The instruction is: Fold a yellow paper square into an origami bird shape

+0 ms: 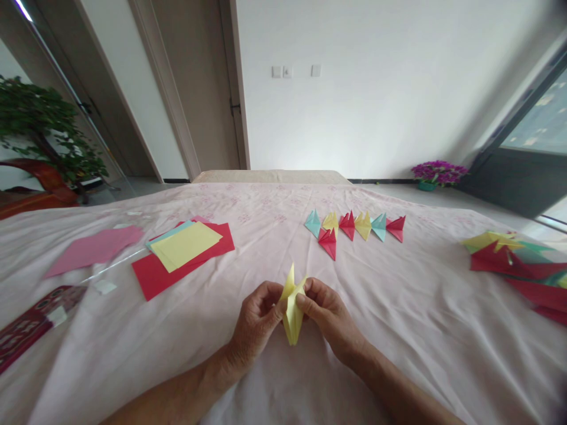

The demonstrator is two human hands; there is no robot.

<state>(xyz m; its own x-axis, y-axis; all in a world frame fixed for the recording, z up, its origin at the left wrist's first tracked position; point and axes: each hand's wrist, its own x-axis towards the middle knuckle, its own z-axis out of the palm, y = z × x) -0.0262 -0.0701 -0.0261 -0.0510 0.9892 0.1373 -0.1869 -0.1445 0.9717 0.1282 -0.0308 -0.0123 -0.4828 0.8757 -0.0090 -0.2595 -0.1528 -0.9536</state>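
Between my hands is a yellow folded paper piece (293, 313), upright, with two points sticking up and a narrow tip below. My left hand (258, 316) pinches its left side with thumb and fingers. On the other side my right hand (330, 313) grips it, the thumb pressed on the front face near the right point. Fingertips behind the paper are partly hidden. Beyond the hands stands a row of small folded paper pieces in blue, yellow and red, with one red folded piece (328, 243) in front of the row.
Yellow paper sheets (188, 245) lie over red sheets (148, 276) at the left, near pink sheets (95, 251). A dark red printed packet (35, 321) is at the far left. Larger red folded paper (491, 260) sits at the right. A pale patterned cloth (398, 336) covers the surface, with wrinkles.
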